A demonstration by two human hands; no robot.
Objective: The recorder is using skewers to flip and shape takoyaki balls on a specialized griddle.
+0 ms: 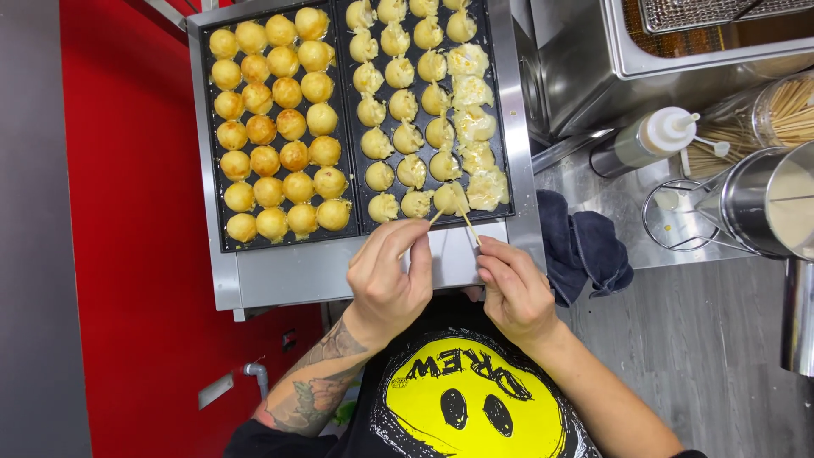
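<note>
Skewers point(465, 222) at lower centre poke one pale dough ball point(450, 198); left hand point(388, 273) and right hand point(513, 288) each pinch one.

A squeeze bottle point(649, 138) lies on its side at the right on the steel counter, clear and round, with pale sauce and a white nozzle. Just right of it lies a clear jar point(767, 119) of wooden sticks. No labels, signs or screens show.
</note>
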